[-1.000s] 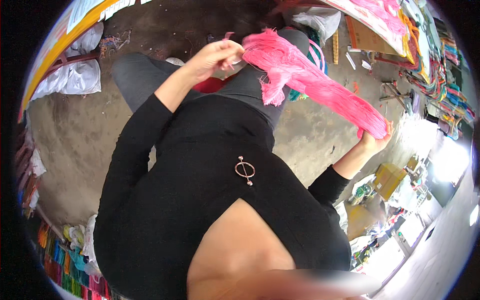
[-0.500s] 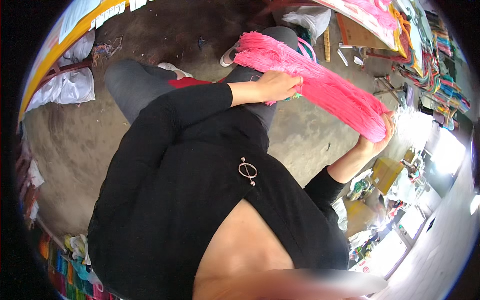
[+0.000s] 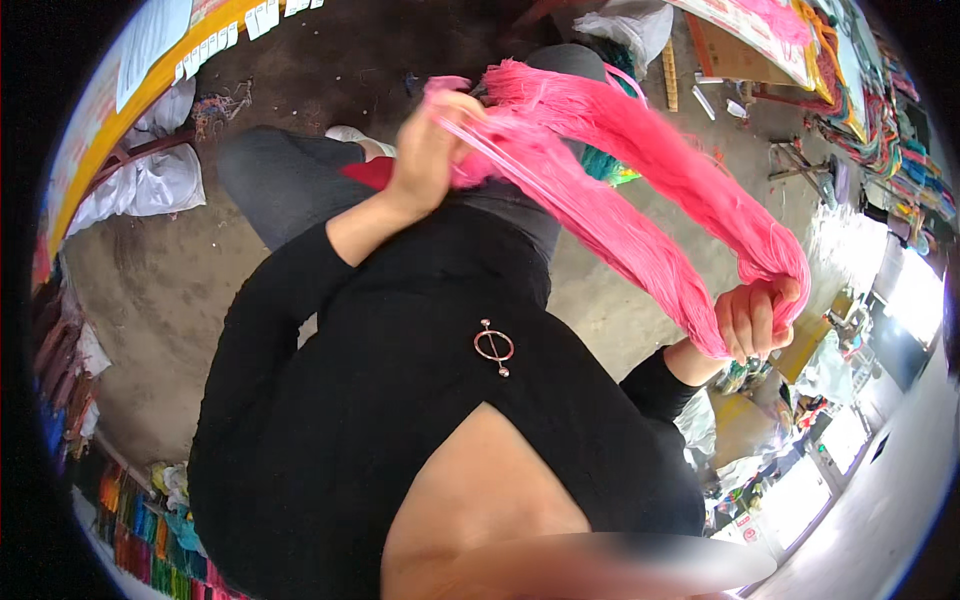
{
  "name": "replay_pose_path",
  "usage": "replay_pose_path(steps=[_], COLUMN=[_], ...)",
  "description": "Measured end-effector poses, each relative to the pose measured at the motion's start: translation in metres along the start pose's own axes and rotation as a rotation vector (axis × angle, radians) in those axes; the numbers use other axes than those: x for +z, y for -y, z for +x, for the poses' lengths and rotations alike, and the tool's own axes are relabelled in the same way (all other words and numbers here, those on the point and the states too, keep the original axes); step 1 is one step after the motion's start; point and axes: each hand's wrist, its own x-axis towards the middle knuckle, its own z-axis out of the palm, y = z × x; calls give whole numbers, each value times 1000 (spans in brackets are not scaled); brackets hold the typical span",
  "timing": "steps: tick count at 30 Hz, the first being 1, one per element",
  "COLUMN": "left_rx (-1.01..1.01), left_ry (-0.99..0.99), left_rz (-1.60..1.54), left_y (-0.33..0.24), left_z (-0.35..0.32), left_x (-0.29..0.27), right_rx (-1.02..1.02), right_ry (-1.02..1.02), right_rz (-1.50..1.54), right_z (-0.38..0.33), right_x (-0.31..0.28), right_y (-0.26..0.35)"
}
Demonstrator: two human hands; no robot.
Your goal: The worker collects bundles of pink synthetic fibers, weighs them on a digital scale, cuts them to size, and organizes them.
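Note:
A large loop of bright pink yarn skein (image 3: 660, 145) is spread into two bands over my lap. My right hand (image 3: 752, 318) is closed around its bend at the right, fingers curled over the strands. At the other end, my left hand (image 3: 432, 155) grips the near band, with a few taut strands running from it toward the right. Motion blurs the left fingers and the yarn beside them. The skein's far left end rests by my knee. Between the two bands, some teal material (image 3: 600, 163) shows below.
Yellow-edged tables stand at the upper left and upper right (image 3: 70, 165). White sacks (image 3: 160, 180) lie under the left one. Many coloured skeins (image 3: 905, 170) hang at the far right, and more (image 3: 150, 540) at the lower left. A cardboard box (image 3: 735, 50) stands at the upper right.
The single thick bundle has been opened into two bands. My left hand has moved left with the near band; my right hand has come slightly nearer and turned its knuckles up.

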Motion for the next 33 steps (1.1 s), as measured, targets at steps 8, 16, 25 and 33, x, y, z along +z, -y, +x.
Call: replay_pose_path(steps=[8, 16, 25, 33], left_rx=[-587, -498, -282, -452], left_ry=[-822, -500, 227, 245], left_rz=[-660, 1179, 586, 736], left_y=[116, 70, 99, 155], left_z=[16, 8, 98, 118], left_x=[-239, -387, -98, 1], right_rx=[-110, 36, 214, 190], right_ry=[-94, -7, 267, 345], right_rz=[-29, -46, -177, -85], right_z=[-14, -1, 0, -27], right_x=[-7, -12, -2, -18], right_y=[10, 10, -22, -27])
